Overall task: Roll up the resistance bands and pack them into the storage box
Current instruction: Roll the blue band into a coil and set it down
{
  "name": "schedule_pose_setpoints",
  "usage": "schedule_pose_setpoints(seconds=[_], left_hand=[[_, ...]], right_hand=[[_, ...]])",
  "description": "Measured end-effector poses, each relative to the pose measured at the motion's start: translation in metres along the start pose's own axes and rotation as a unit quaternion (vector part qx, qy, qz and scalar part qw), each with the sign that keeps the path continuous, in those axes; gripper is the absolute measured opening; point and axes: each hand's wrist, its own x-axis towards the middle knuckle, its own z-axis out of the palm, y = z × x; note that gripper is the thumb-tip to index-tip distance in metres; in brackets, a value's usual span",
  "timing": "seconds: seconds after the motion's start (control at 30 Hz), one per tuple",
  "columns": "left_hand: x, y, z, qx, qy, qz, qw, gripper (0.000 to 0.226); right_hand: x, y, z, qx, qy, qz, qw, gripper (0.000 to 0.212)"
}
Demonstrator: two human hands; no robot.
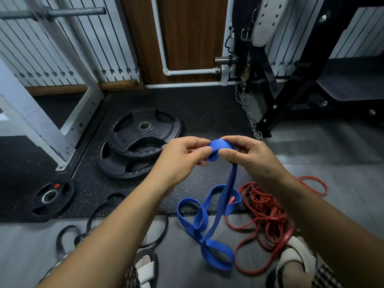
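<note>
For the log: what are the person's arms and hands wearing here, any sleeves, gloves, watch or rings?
Nothing shows on them. The left hand and right hand are ungloved, with no rings visible on the fingers. The left forearm and right forearm are bare to the frame edge: no sleeves, watch or wristbands in view.

Floor (332, 163): plates (143, 129), blue band (226, 192), red bands (264, 206).
</note>
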Motion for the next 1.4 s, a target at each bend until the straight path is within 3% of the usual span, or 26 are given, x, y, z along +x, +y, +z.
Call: schedule_pose_setpoints(seconds=[0.13, 0.23, 0.53, 0.67, 0.83, 0.93, 1.0, 1.13, 1.23, 1.4], left_hand=[[0.001, -0.003, -0.004, 0.0, -0.037, -0.013, 0.999, 0.035], [0.001, -0.004, 0.0, 0.015, -0.054, -0.017, 0.998, 0.035], [-0.005, 0.001, 0.006, -0.2, -0.05, -0.042, 0.978, 0.023], [-0.006, 0.004, 0.002, -0.293, -0.048, -0.046, 0.954, 0.029], [-0.006, 0.001, 0.003, -0.333, -0.044, -0.065, 0.94, 0.031], [-0.006, -0.002, 0.001, -0.32, -0.049, -0.084, 0.942, 0.033], [-0.006, -0.001, -0.002, -0.27, -0.052, -0.097, 0.957, 0.034], [-0.007, -0.001, 0.004, -0.176, -0.031, -0.125, 0.976, 0.014], [-0.003, -0.004, 0.009, -0.236, -0.003, -0.164, 0.958, 0.006], [0.0, -0.001, 0.011, -0.423, -0.012, -0.244, 0.873, 0.008]], right_hand=[[-0.003, 0.001, 0.002, 0.007, -0.034, 0.008, 0.999, 0.023], [-0.003, 0.002, 0.003, 0.004, -0.045, 0.009, 0.999, 0.027], [-0.002, 0.006, 0.003, 0.118, -0.044, -0.009, 0.992, 0.029], [-0.003, 0.007, 0.007, 0.071, -0.073, -0.032, 0.994, 0.031], [-0.009, 0.009, 0.014, 0.051, -0.063, -0.05, 0.995, 0.031], [-0.01, 0.013, 0.012, -0.023, -0.062, -0.064, 0.996, 0.024], [-0.01, 0.016, 0.01, -0.129, -0.05, -0.082, 0.987, 0.022], [-0.009, 0.025, 0.009, -0.368, -0.03, -0.15, 0.917, 0.031], [-0.01, 0.023, 0.01, -0.408, -0.005, -0.16, 0.899, 0.037], [-0.006, 0.019, 0.006, -0.224, 0.01, -0.151, 0.963, 0.041]])
